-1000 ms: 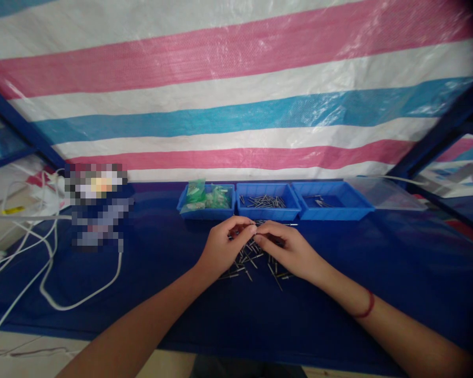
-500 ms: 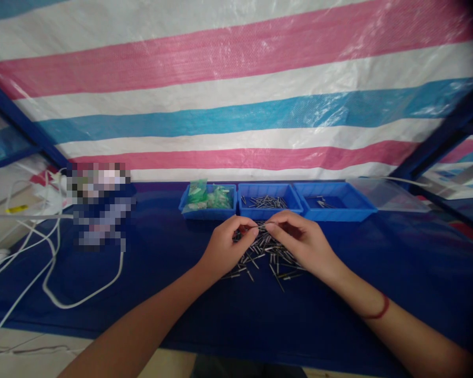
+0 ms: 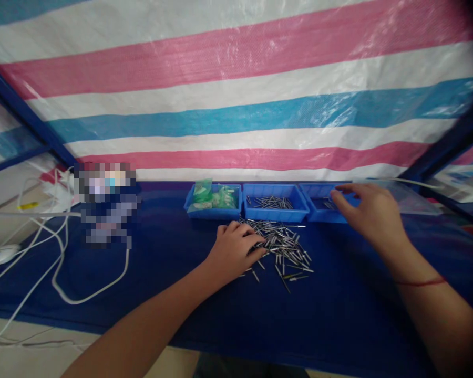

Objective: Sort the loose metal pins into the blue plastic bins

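Note:
A loose pile of thin metal rivets (image 3: 286, 244) lies on the blue table. My left hand (image 3: 234, 247) rests at the pile's left side, fingers spread over the rivets. Over the right blue bin (image 3: 317, 214) is my right hand (image 3: 368, 212), thumb and forefinger apart, with nothing visible between them. A few rivets lie in that bin, partly behind the hand. The middle blue bin (image 3: 276, 213) holds many rivets.
Green plastic bags (image 3: 203, 191) fill the left blue bin (image 3: 215, 214). White cables (image 3: 128, 262) and a white mouse (image 3: 2, 254) are on the left of the table (image 3: 161, 325). A striped sheet (image 3: 236, 115) hangs behind; a clear plastic sheet (image 3: 413, 198) lies right of the bins.
My hands have parted. The right one has moved right and up to the right bin, and the left one has opened and settled on the pile.

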A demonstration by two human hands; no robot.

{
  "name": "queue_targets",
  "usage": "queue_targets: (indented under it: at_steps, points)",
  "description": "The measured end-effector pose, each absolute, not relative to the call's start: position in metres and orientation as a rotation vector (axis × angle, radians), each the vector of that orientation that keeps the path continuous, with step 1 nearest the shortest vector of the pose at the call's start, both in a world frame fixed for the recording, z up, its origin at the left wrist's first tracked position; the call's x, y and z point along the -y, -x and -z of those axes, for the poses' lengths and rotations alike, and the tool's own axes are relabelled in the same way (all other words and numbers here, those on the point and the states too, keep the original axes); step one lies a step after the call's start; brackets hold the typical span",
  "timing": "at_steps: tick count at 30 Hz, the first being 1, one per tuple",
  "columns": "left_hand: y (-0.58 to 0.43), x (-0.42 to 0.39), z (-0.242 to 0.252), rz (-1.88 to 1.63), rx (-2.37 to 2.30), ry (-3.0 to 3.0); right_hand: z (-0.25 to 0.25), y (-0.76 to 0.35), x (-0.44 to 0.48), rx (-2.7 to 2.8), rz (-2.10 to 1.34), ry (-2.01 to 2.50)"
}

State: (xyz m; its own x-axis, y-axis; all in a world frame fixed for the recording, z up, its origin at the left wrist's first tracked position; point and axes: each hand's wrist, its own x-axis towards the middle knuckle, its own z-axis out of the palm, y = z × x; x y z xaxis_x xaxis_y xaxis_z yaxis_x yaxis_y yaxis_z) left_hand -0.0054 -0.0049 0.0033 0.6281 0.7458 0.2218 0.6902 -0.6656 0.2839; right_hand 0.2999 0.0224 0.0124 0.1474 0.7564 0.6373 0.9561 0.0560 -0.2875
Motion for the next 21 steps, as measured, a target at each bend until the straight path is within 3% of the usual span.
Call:
queue_targets:
  at_steps: [5, 14, 21]
  points:
    - [0.004, 0.006, -0.005, -0.475, -1.185, -2.685, -0.016, -0.266, -0.013, 1.787, 0.458, 1.497]
    - [0.004, 0.005, -0.005, -0.5, -1.238, -2.704, -0.015, -0.206, 0.01, 2.161, -0.023, 1.08]
    - [0.003, 0.005, -0.007, -0.493, -1.249, -2.718, 0.0, -0.195, 0.011, 2.399, -0.14, 1.059]
